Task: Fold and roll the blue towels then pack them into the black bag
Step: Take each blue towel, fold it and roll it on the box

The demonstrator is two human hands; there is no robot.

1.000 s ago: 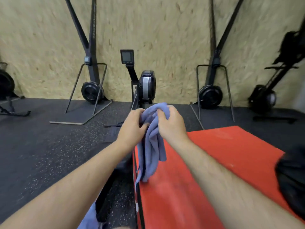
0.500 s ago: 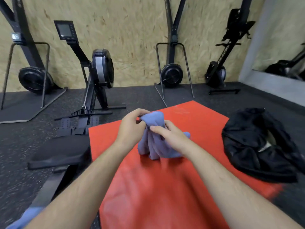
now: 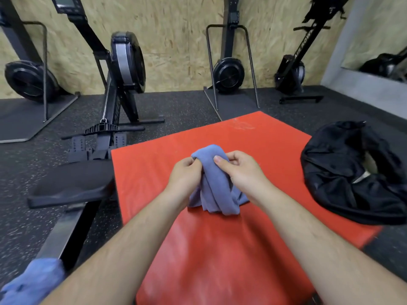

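A bunched blue towel (image 3: 217,190) hangs in folds over the middle of the red mat (image 3: 220,249), its lower end touching the mat. My left hand (image 3: 184,175) grips its upper left side and my right hand (image 3: 239,170) pinches its upper right side, thumb on the cloth. The black bag (image 3: 354,172) lies slumped and open on the mat's right edge, an arm's reach right of my hands. Another blue towel (image 3: 30,282) lies at the bottom left corner beside the rower rail.
A rowing machine (image 3: 114,102) stands left of the mat, its black seat (image 3: 70,186) and rail running toward me. More rowers stand upright against the chipboard wall (image 3: 176,40) behind. Speckled black rubber floor (image 3: 187,111) surrounds the mat.
The view swung right, bringing the bag into sight. The towel came from the mat's left edge to its middle and lower, now touching it, with both hands still holding its top.
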